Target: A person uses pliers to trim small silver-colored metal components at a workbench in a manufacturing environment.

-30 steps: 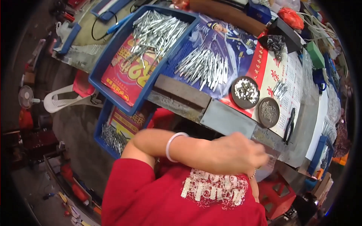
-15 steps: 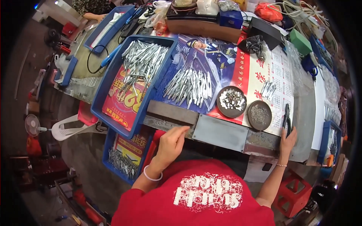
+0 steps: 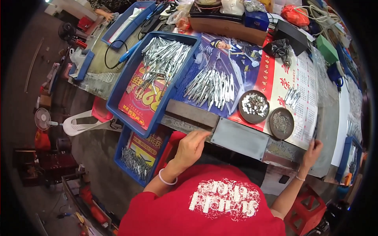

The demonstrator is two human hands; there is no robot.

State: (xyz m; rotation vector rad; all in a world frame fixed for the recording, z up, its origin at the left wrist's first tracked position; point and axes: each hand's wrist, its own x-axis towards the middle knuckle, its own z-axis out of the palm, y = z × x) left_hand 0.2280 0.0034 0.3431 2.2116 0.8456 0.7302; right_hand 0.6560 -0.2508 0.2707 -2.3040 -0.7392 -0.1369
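Observation:
My left hand [image 3: 190,148] is closed at the table's front edge, its thumb and fingertips pressed together. Whatever they may hold is too small to make out. Beside it is a flat grey metal plate [image 3: 241,137]. My right hand [image 3: 312,153] is closed round the black pliers [image 3: 315,132], at the table's right front; the pliers look narrow and blurred now. Left of them stand a round dark dish of small wire-like metal bits [image 3: 281,124] and another dish of shiny flat discs [image 3: 254,106]. A fanned pile of slim silver metal pieces [image 3: 210,88] lies behind the plate.
A large blue tray [image 3: 111,100] of silver pieces stands at the left, above a lower blue tray [image 3: 117,155]. A metal block [image 3: 191,114] sits by the front edge. Boxes, bags and cables crowd the back. A red stool [image 3: 305,206] stands low right. Another person's hand [image 3: 104,15] shows far left.
The whole view has shifted, so the table sits further right. The pliers have turned in my right hand and look thinner. My left hand keeps its pinched pose by the plate.

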